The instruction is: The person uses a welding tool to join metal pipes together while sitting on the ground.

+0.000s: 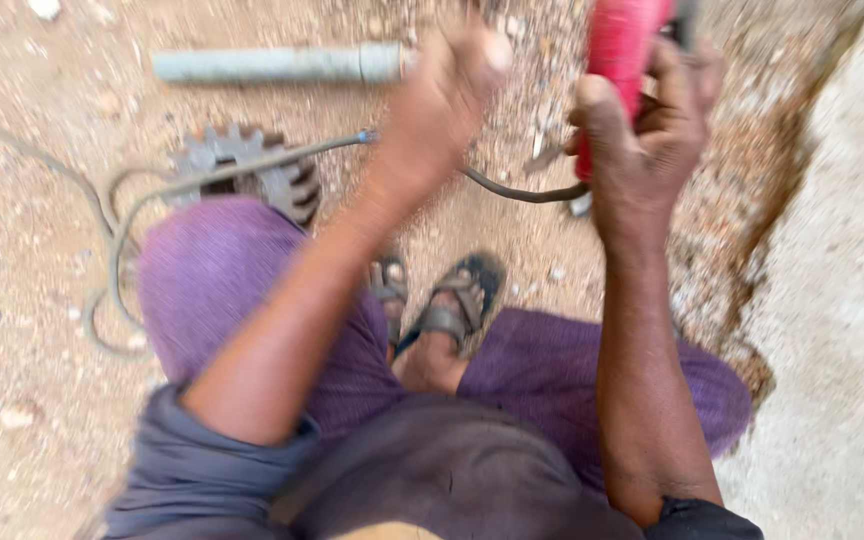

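In the head view, a red tool [620, 60] is gripped by the right hand [652, 130] at the far right of the scene, above gravelly ground [22, 260]. The fingers are wrapped fully around the red body, so the hand is closed on it. The tool's long axis runs roughly near to far, tilted slightly to the right at its far end, which is cut off by the top edge of the picture. A dark hose [512, 190] is seen leaving the near end of the tool and curving left behind the left hand.

The left hand [447, 95] is raised just left of the tool, apart from it. It is blurred by motion; whether anything is held in it cannot be told, though the fingers appear curled.

A pale grey pipe [277, 64] lies on the ground at the far left, its long axis running left to right, its right end close to the left hand. Nearer, a toothed metal gear [252, 170] rests on the ground, partly hidden by a purple-clad knee [212, 270]. A thin grey cable [117, 235] is looped over the ground beside the gear and passes across it toward the left wrist. Sandalled feet [452, 300] are seen between the knees. A pale concrete slab [842, 300] fills the right side.
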